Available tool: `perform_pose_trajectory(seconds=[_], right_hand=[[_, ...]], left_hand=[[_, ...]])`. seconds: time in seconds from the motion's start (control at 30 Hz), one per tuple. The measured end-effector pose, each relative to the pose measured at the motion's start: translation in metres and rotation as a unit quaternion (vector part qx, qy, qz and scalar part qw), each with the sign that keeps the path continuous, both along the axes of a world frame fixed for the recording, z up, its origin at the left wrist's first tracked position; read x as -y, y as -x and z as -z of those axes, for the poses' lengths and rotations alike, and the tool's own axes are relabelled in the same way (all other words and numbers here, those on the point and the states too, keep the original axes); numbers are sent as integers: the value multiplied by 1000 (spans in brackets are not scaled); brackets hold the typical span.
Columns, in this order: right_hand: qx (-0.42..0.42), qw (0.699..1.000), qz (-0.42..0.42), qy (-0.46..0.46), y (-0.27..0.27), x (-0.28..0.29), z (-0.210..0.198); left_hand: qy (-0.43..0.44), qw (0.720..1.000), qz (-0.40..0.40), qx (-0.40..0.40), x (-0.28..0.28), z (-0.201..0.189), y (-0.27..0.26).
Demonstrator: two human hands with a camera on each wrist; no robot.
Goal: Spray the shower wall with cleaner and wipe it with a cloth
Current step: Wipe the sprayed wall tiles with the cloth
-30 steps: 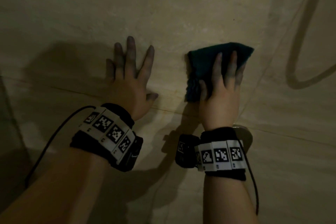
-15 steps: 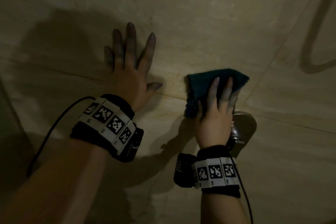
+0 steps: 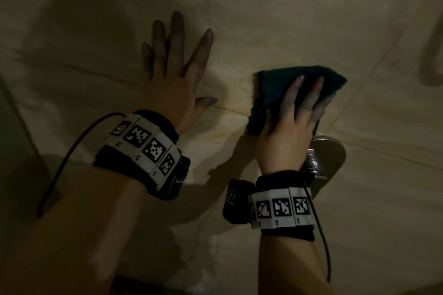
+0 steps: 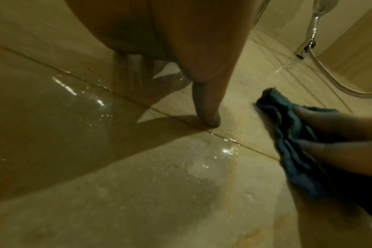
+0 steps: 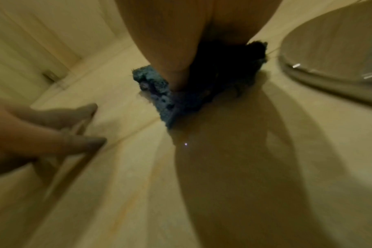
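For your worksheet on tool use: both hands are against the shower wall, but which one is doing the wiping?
The right hand: its fingers press the dark teal cloth to the tiles. The left hand lies bare and flat on the wall, fingers spread.

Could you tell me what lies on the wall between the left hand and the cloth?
Only bare wet tile crossed by a grout line, between the left hand and the cloth; head and left wrist views show it.

Both hands flat, fingers straight: left splayed, right pressing.
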State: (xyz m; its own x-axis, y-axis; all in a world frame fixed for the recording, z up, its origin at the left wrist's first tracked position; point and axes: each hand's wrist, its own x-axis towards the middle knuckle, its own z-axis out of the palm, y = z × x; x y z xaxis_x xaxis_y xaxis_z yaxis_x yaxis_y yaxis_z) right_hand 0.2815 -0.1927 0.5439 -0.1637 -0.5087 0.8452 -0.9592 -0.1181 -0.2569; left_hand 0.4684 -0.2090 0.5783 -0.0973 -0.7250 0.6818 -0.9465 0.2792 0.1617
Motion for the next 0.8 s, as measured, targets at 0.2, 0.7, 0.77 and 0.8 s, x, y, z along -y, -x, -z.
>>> perform_pose_trajectory(seconds=[0.2,0.7,0.77,0.8], right_hand=[[-18,999,-6,35,0,6,-2],[6,994,41,-104,-33,-5,49],[4,991,39,-125,-34,-7,49],[6,990,34,-138,-34,-8,48]], left_hand=[[-1,1000,-3,-9,1,7,-6],[-60,995,18,73,-8,15,-22],[-73,993,17,94,-8,18,-25],[-80,991,17,102,-9,19,-27]])
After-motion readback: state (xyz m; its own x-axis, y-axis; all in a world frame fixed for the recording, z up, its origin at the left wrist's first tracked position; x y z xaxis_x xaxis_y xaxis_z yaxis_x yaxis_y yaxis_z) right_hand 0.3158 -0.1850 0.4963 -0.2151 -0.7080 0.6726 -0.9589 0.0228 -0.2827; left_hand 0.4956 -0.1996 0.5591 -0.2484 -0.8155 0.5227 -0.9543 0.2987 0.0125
